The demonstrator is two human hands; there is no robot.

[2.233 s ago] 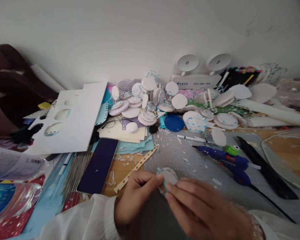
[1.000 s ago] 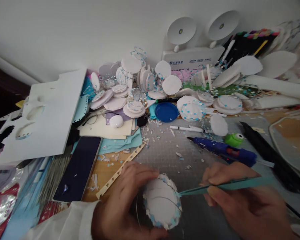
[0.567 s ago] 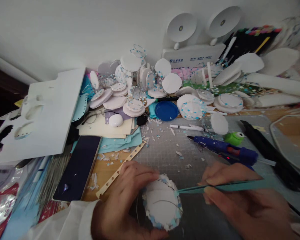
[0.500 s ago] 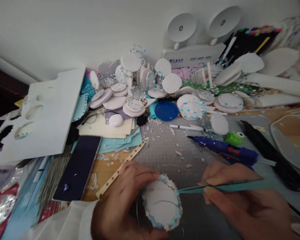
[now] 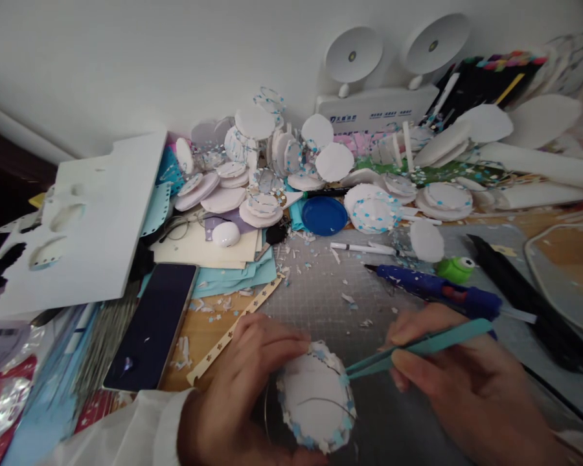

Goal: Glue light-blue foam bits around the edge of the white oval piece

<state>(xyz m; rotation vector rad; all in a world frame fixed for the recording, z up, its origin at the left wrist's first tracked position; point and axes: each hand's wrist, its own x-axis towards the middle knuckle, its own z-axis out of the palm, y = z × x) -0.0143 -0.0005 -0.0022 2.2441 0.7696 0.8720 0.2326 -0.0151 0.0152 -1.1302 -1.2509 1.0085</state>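
Between the thumb and fingers of my left hand is a white disc edged with small blue and white stars; thin wire curves across its face and loops out beside it. My right hand pinches teal tweezers, whose tips reach the disc's upper right rim. Whether the tips hold a star I cannot tell. Under both hands lies a grey cutting mat. Just beyond my right hand rests a blue glue gun.
A phone lies left, beside a patterned strip. Behind are a blue lid, a green frog-like piece, a black cutter and many white discs along the wall. A twin-headed lamp stands behind them. Paper scraps dot the mat.
My right hand has shifted slightly left, and the tweezers now tilt up at their back end, with their arms showing wider apart. My left hand and the disc have barely moved.
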